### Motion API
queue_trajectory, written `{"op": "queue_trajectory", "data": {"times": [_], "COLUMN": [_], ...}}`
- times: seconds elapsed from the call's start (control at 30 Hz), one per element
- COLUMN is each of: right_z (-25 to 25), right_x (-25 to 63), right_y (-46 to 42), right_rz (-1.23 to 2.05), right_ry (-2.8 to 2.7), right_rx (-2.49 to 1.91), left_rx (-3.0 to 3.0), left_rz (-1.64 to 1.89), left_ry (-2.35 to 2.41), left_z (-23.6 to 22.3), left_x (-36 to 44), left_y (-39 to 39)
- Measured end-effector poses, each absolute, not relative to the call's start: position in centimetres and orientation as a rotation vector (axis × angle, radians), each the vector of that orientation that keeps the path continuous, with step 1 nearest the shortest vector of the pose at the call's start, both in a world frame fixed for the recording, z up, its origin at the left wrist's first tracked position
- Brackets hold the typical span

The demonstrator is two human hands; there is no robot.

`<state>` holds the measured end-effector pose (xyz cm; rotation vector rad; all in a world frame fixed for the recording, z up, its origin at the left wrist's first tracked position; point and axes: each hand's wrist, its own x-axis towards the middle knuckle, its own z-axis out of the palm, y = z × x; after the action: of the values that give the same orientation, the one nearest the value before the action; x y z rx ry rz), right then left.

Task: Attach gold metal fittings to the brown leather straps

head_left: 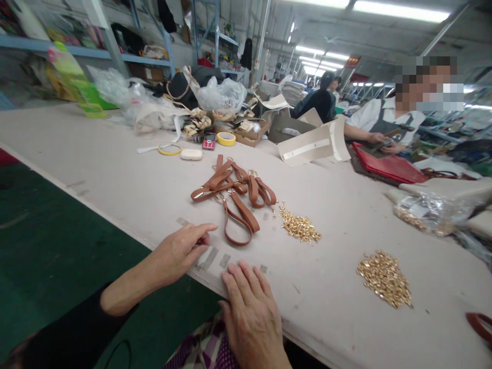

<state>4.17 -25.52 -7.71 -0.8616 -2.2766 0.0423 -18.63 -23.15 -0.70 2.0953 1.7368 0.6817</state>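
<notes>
My left hand (pixel 180 251) rests on the table's near edge, fingers stretched toward a looped brown leather strap (pixel 240 220) and holding nothing. My right hand (pixel 251 307) lies flat and open on the edge just right of it, fingers together on the surface. A pile of brown straps with metal rings (pixel 234 182) lies beyond the single strap. A small heap of gold rivets (pixel 299 227) sits right of the straps. A larger gold heap (pixel 384 278) lies further right.
The beige table (pixel 115 174) carries yellow tape rolls (pixel 226 138), a red phone (pixel 208 141), plastic bags and boxes at the back. A person in white (pixel 378 120) sits at the far right with red leather pieces (pixel 388 166). A clear bag of hardware (pixel 426 211) lies right.
</notes>
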Motion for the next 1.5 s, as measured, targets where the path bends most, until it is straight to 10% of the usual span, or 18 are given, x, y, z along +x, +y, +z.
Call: {"op": "queue_trajectory", "data": {"times": [1.5], "right_z": [-7.2], "right_x": [4.5], "right_y": [-25.7], "right_rz": [0.109], "right_ry": [-2.326], "right_rx": [-0.886], "left_rx": [2.640], "left_rz": [0.516], "left_ry": [1.678], "left_z": [-1.4], "left_x": [-18.7], "left_y": [-22.8]}}
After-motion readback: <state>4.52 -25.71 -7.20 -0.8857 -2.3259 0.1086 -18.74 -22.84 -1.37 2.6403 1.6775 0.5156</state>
